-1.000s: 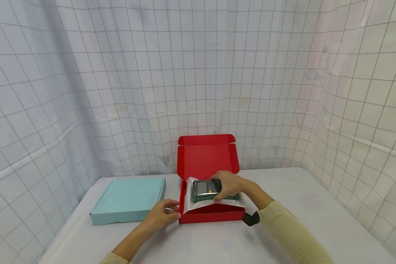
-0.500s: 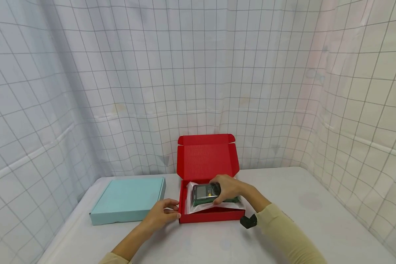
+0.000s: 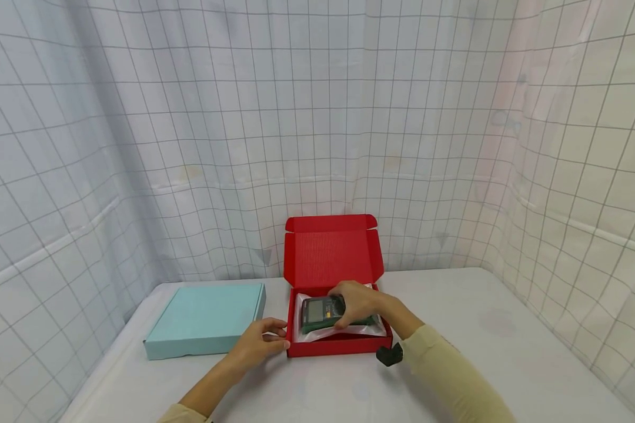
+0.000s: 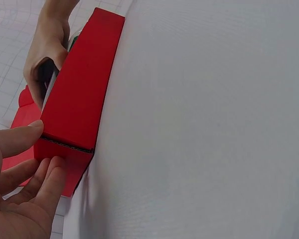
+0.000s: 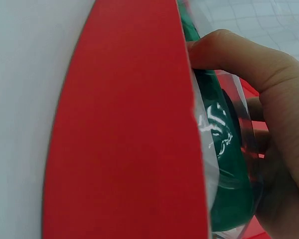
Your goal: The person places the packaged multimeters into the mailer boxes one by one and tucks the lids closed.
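My right hand (image 3: 356, 304) grips a green and black digital multimeter (image 3: 313, 313) in a clear plastic bag (image 3: 317, 335). The meter lies low inside the open red cardboard box (image 3: 338, 348), display facing up. In the right wrist view its green side (image 5: 222, 139) shows under shiny plastic; the thumb presses near the box's front wall, and the other fingers are partly hidden behind the meter. My left hand (image 3: 259, 346) rests against the box's front left corner. In the left wrist view the thumb (image 4: 27, 137) touches the corner's upper edge, while loosely bent fingers touch the left wall.
A closed light blue box (image 3: 211, 317) lies to the left on the white-covered table (image 3: 328, 393). The red box's lid (image 3: 330, 255) stands raised at the back. White gridded curtains (image 3: 317, 117) surround the table. A black device (image 3: 389, 355) hangs at my right wrist.
The right hand has lowered the bagged multimeter deeper into the red box and shifted it slightly left. The left hand has stayed at the box corner.
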A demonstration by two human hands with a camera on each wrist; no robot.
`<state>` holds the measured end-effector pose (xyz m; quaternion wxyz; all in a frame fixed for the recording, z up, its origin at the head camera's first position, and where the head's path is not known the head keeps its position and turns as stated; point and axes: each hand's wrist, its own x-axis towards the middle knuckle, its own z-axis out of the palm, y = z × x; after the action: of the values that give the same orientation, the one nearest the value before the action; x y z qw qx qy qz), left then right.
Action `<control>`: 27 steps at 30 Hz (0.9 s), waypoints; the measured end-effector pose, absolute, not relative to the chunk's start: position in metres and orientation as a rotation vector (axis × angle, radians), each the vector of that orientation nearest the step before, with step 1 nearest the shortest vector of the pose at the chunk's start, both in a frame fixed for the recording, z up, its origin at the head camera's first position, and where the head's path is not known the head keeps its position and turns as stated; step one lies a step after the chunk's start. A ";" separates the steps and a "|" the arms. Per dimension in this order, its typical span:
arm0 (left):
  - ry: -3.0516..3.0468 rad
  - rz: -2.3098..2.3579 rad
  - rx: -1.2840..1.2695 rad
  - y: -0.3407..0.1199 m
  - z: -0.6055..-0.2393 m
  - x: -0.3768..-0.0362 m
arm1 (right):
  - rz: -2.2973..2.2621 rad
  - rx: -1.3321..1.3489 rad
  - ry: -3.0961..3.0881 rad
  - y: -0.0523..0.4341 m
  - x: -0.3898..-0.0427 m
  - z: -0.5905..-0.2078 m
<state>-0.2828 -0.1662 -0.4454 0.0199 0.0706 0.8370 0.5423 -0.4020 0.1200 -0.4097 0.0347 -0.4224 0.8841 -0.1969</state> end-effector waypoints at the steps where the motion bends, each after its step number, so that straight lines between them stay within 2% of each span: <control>1: 2.595 1.680 0.215 -0.166 -0.445 -0.283 | -0.602 -1.293 2.719 0.118 -0.401 -0.410; 12: 2.570 1.688 0.221 -0.166 -0.446 -0.283 | -0.605 -1.293 2.698 0.116 -0.399 -0.417; 20: 2.579 1.693 0.216 -0.168 -0.447 -0.283 | -0.697 -1.118 2.657 0.125 -0.403 -0.430; 27: 2.595 1.689 0.218 -0.167 -0.446 -0.283 | -0.725 -1.089 2.651 0.129 -0.402 -0.431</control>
<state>-0.2835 -0.1672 -0.4463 0.0189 0.0701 0.8359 0.5441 -0.4023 0.1294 -0.4308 0.0923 -0.3669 0.8929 -0.2441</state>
